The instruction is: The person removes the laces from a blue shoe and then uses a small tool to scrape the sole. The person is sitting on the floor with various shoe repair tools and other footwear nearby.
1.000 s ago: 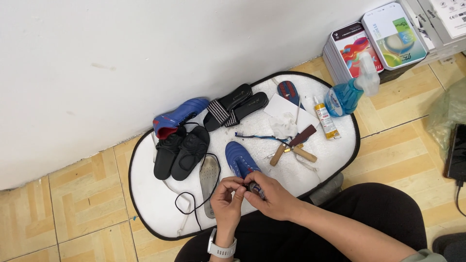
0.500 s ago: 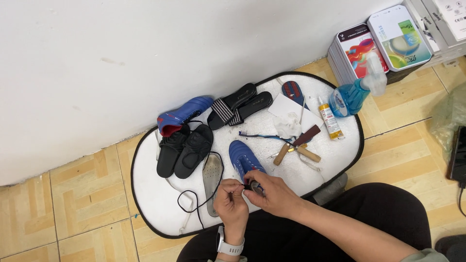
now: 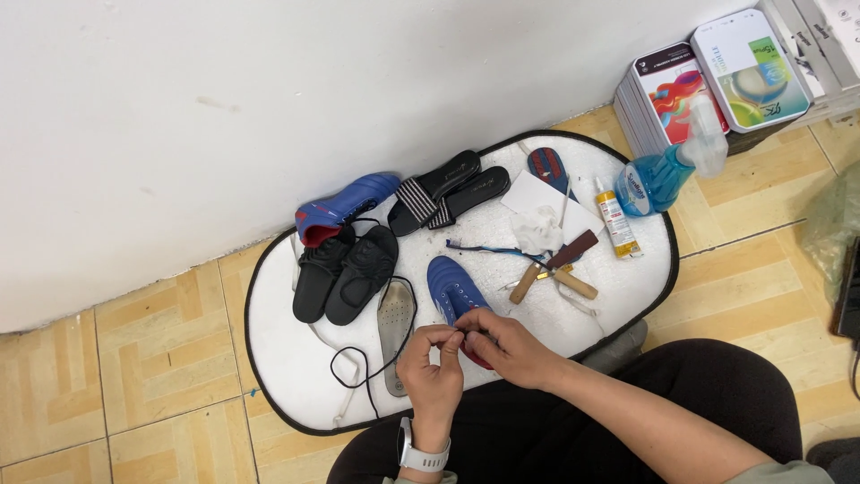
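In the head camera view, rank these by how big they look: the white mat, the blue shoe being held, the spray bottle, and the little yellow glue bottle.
1. White mat, by far the largest.
2. Blue shoe and blue spray bottle: these look alike, and both hands cover the shoe's near end, so no ranking between them.
3. Yellow glue bottle, the smallest.

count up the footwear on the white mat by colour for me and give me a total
Blue shoes: 2, one by the wall and one under both hands
Black shoes: 2, side by side
Black sandals with striped straps: 2
Total: 6
The left hand and right hand meet over the near blue shoe.
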